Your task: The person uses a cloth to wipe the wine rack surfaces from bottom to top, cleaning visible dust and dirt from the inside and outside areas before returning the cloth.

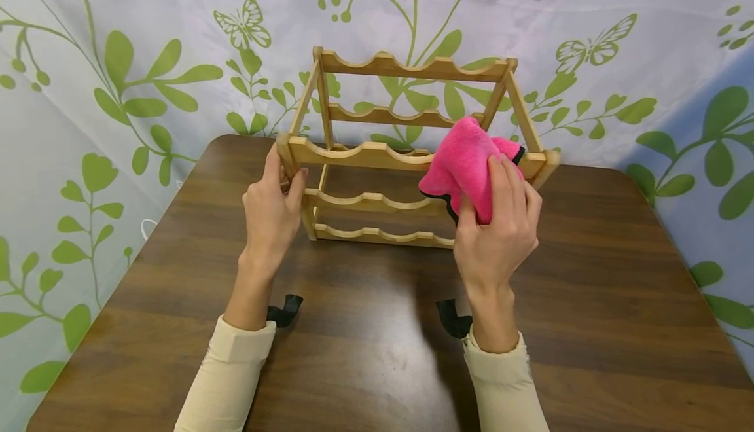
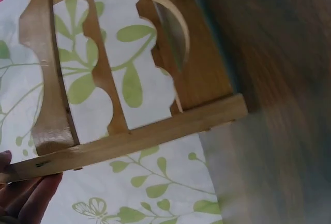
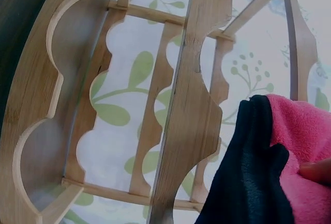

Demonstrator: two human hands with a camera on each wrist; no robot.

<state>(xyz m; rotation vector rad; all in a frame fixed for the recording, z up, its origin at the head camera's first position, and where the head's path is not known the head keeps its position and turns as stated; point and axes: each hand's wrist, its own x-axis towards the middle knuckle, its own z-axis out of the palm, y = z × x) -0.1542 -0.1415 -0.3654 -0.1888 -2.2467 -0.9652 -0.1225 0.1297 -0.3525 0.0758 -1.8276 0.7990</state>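
A wooden wine rack (image 1: 368, 154) with scalloped rails stands toward the back of the table. My left hand (image 1: 272, 206) grips its front left post near the top, and in the left wrist view the fingers (image 2: 41, 195) wrap that post (image 2: 124, 140). In my right hand (image 1: 499, 229) is a bunched pink cloth (image 1: 462, 163) with black edging, held against the right part of the top front rail. The right wrist view shows the cloth (image 3: 305, 146) close to the scalloped rails (image 3: 189, 89), one fingertip pressing into it. The cloth hides part of the rail behind it.
The brown wooden table (image 1: 365, 353) reaches forward to a leaf-and-butterfly patterned backdrop (image 1: 171, 85) behind the rack. A dark strap end shows beside each wrist, the left strap (image 1: 285, 311) and the right strap (image 1: 453, 319). A white loop (image 1: 147, 228) lies by the left table edge.
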